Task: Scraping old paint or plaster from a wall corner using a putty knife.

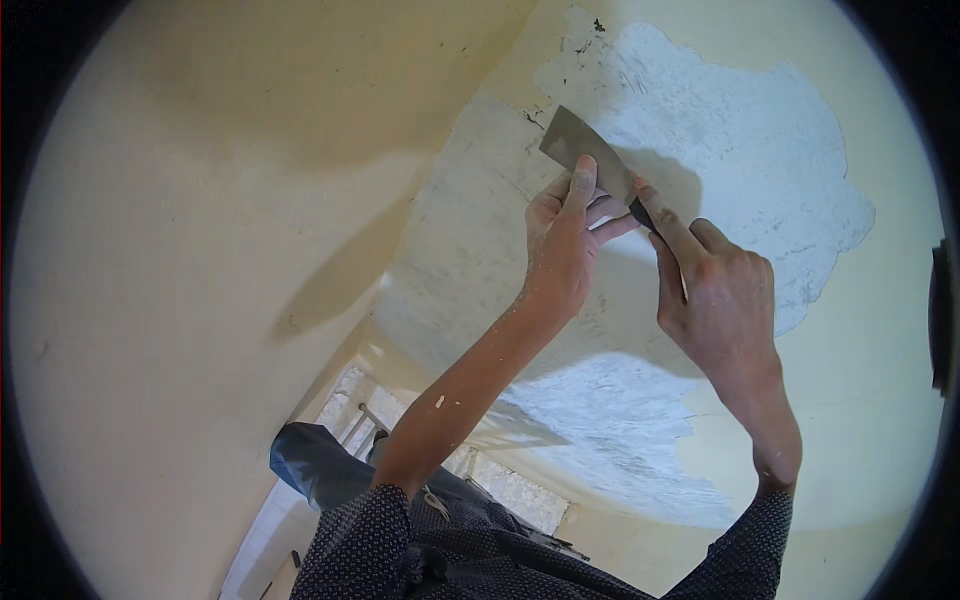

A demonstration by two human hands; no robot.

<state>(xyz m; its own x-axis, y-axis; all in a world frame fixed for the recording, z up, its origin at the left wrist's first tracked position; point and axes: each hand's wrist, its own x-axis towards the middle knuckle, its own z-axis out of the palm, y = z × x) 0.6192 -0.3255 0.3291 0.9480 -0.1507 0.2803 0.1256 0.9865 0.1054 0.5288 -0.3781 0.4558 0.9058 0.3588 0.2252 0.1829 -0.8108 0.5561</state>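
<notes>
A putty knife with a wide metal blade (589, 150) and a dark handle is raised in front of the wall. My right hand (712, 277) grips its handle, the index finger lying along it toward the blade. My left hand (562, 225) has its thumb against the lower edge of the blade and its other fingers spread behind it; dust covers the fingertips. Behind both hands, a bare grey-white patch (750, 142) shows where the yellow paint is gone, with a ragged edge on the right. Small dark cracks mark the wall above the blade's tip.
A yellow wall (225, 187) meets the patched wall at a corner on the left. Far below are a pale floor (274, 532), metal rails like a ladder's (360, 424) and debris-strewn ground (525, 491). A dark object (939, 319) stands at the right rim.
</notes>
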